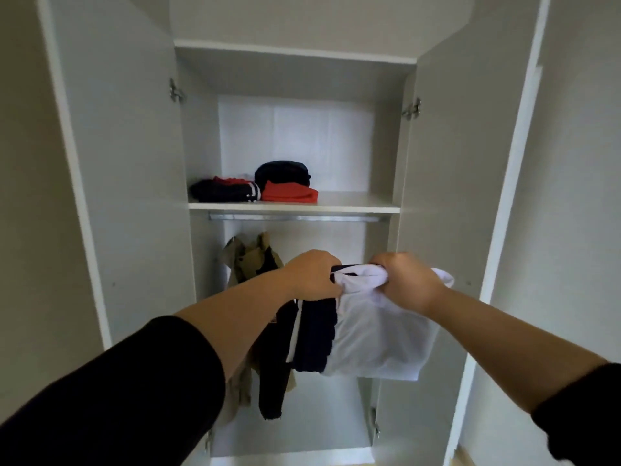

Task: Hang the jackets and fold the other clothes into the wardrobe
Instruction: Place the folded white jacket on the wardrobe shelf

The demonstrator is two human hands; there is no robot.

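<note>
Left hand (312, 274) and right hand (410, 280) grip 1 white-and-navy garment (379, 334) (before the open wardrobe (127, 163)).

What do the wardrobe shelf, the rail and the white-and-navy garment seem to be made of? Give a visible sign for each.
Shelf: probably laminated board; smooth matt white, square edge. Rail: metal; silvery sheen. White-and-navy garment: thin soft fabric, fibre unclear; it bunches and sags where the left hand and right hand grip it.
</note>
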